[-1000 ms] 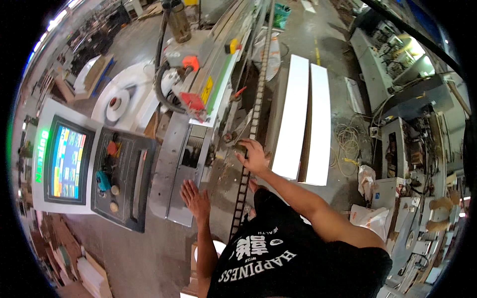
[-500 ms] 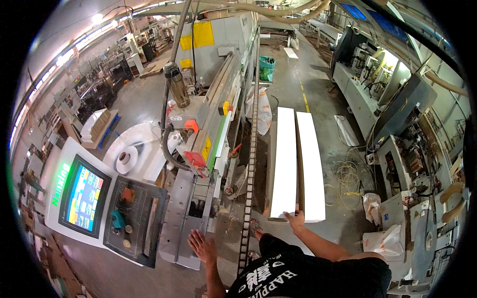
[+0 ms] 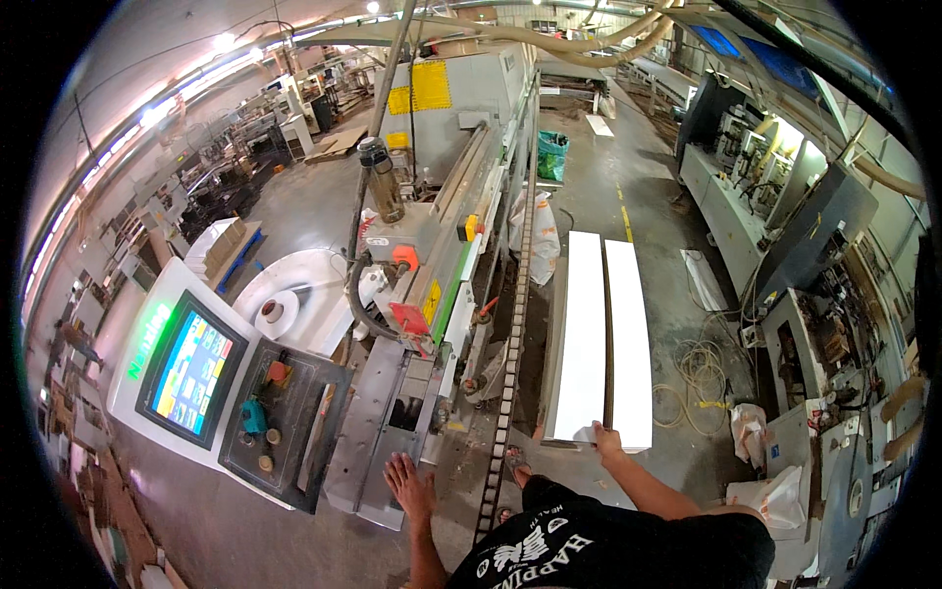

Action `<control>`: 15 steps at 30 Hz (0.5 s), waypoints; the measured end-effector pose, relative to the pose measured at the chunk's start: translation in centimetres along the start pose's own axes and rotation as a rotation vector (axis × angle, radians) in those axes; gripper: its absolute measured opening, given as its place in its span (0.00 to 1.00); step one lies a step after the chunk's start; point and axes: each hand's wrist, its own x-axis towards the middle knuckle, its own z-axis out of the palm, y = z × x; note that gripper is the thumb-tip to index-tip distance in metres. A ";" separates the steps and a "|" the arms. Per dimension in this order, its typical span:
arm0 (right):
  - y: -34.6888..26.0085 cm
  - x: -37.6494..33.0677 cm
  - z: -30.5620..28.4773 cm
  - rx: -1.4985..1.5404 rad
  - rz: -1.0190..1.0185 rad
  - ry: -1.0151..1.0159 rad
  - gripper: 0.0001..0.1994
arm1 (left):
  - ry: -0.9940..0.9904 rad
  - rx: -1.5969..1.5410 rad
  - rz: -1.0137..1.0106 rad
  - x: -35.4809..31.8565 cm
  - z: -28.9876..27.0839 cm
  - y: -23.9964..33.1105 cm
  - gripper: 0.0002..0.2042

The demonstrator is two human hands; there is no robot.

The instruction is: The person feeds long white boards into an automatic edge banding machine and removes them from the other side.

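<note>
The right hand point(image 3: 605, 439) has left the chain for the white panels point(image 3: 599, 334), fingers curled on the near edge; left hand point(image 3: 409, 486) rests spread on the machine point(image 3: 392, 432). Best lifted level, gripped firmly.

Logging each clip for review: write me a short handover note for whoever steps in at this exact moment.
Left hand: open, flat on the near end of the grey machine table.
Right hand: on the near end of the white panels, stacked beside the chain conveyor.
Done: hand is at the stack.
Left: no panel lifted or on the conveyor yet.
</note>
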 end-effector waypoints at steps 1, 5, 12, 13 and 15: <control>-0.7 -1.3 1.3 0.062 0.031 -0.085 0.20 | 0.048 -0.006 0.001 -0.3 0.2 -1.4 0.35; -1.0 -3.6 1.7 0.258 0.182 -0.361 0.18 | 0.028 -0.362 -0.227 -1.5 1.2 0.8 0.23; -1.3 -12.5 9.1 0.291 0.456 -0.868 0.17 | -0.336 -1.416 -0.617 -5.5 1.8 9.9 0.24; -0.2 -12.4 9.9 0.271 0.499 -0.941 0.17 | -0.467 -1.535 -0.723 -5.6 2.0 10.5 0.26; 0.2 -14.4 11.4 0.189 0.515 -1.009 0.18 | -0.444 -1.912 -0.882 -5.3 -0.1 12.7 0.30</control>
